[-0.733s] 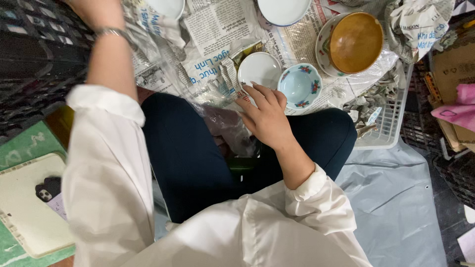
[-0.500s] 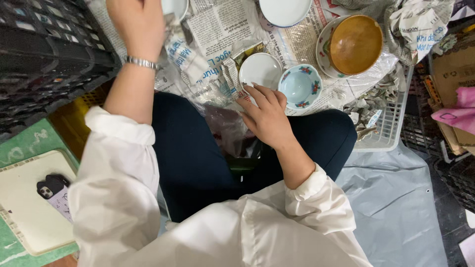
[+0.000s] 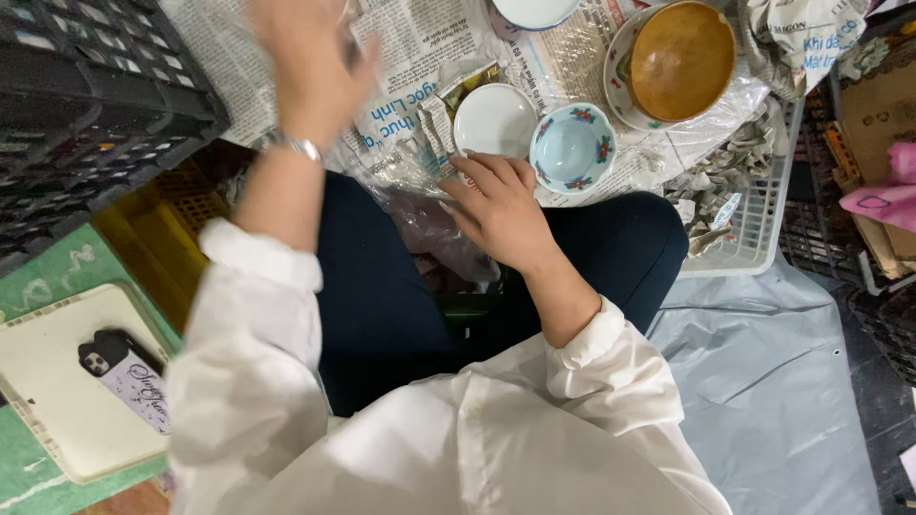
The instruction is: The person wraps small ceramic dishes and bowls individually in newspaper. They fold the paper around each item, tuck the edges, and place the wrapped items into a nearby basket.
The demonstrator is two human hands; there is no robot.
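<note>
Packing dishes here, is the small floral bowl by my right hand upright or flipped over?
Upright: the floral bowl shows its pale blue empty inside.

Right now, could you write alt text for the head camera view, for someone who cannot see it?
A seated person's right hand rests on crumpled newspaper beside a small white dish and a floral blue bowl, while the blurred left hand is raised above the paper. A black crate stands at left.

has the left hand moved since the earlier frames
Yes. The left hand has swung rightward, away from the black crate and toward the white saucer. It is motion-blurred.
</note>
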